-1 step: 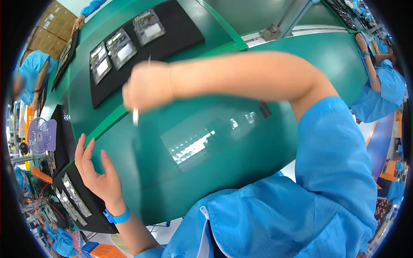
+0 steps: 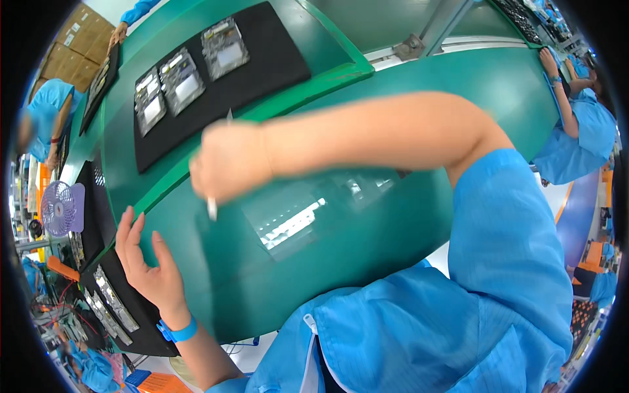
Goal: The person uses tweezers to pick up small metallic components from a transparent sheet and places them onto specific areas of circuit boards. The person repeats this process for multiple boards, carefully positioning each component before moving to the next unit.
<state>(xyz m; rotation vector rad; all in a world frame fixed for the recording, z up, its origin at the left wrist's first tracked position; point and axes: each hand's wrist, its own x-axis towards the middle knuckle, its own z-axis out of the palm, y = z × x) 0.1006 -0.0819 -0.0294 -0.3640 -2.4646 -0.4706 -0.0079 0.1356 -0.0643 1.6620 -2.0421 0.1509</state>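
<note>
My right hand (image 2: 232, 160) is a closed fist, slightly blurred, held above the green work surface (image 2: 314, 255). A slim tool (image 2: 211, 209) is gripped in it; a white end sticks out below the fist and a thin pointed end above. The fist hides the middle of the tool, and I cannot tell its kind. Over the left side of the surface, my left hand (image 2: 154, 268) is open and holds nothing, with fingers apart and a blue band on the wrist. Beyond the fist, several circuit boards (image 2: 181, 82) lie on a black mat (image 2: 278, 49).
A raised green edge (image 2: 327, 80) crosses behind my right hand. Narrow circuit boards (image 2: 116, 298) lie on a dark mat beside my left hand, near a purple fan (image 2: 62, 208). Clear flat pieces (image 2: 288, 226) lie on the surface. Co-workers sit at both sides.
My right hand has moved a little nearer to me with the slim tool in it. My left hand stays almost in place.
</note>
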